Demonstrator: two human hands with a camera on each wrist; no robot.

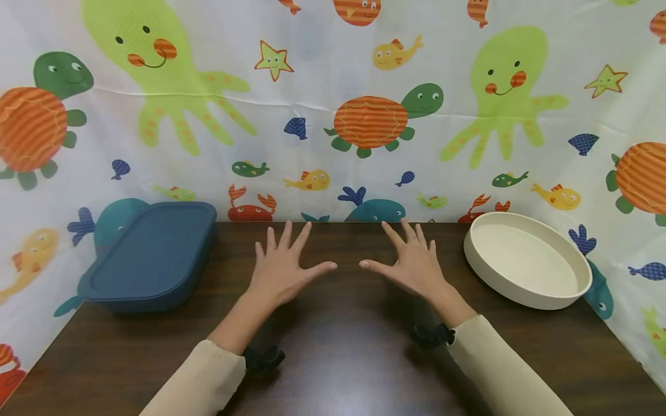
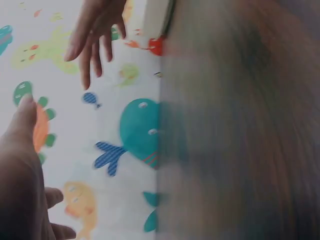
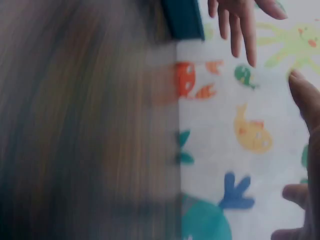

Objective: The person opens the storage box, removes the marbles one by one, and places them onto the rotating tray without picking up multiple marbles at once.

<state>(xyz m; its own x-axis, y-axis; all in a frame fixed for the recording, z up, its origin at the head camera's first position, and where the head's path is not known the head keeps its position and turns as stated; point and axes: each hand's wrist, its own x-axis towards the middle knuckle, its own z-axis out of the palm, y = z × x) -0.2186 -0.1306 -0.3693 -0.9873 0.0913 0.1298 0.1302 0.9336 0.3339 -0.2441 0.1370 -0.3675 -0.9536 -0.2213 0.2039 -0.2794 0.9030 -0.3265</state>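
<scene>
Both hands hover over the dark table with fingers spread and nothing held. In the head view the left hand (image 1: 281,268) is left of centre, its thumb pointing toward the other hand. Opposite it, the right hand (image 1: 413,263) has its thumb turned inward, with a gap between the two thumbs. A blue lidded box (image 1: 151,254) stands on the left, nearest the left hand but apart from it. On the right is a round cream dish (image 1: 528,260) with a low wall, apart from the right hand. Each wrist view shows parts of both hands.
The dark brown wooden table (image 1: 343,358) fills the foreground. Behind it and along both sides hangs a white curtain (image 1: 317,150) printed with sea animals. A black wrist strap (image 1: 262,361) sits on the left wrist, another black strap (image 1: 434,335) on the right.
</scene>
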